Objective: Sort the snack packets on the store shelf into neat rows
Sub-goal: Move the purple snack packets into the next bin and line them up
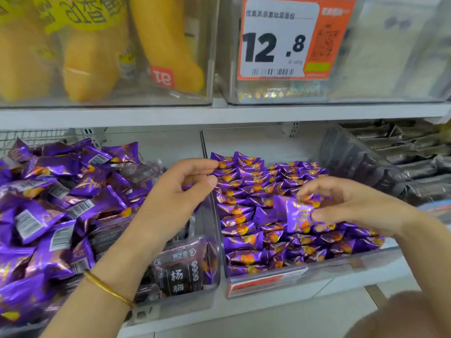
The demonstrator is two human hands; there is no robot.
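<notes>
Item 1. Rows of purple snack packets (240,217): laid overlapping in a clear bin (341,265) at centre right of the frame, on the lower shelf.

Item 2. Loose heap of purple packets (48,203): piled unsorted at left of the frame, several turned barcode-up; dark packets (180,272) were mixed in at lower centre.

Item 3. Single purple packet (299,215): held above the rows, pinched at its right edge by thumb and fingers of the right hand (353,208).

Item 4. Left hand (175,191): placed at the upper left corner of the rows, forefinger and thumb drawn to a narrow gap. A sliver of purple wrapper was seen under the thumb; whether anything was held could not be told. A gold bangle (107,289) was worn at the wrist.

Item 5. Upper shelf (219,113): yellow packs (92,57) were noted at upper left and an orange price tag (280,40) marked 12.8 at upper centre.

Item 6. Dark grey packets (402,162): stacked at right of the frame, beside the bin.
</notes>
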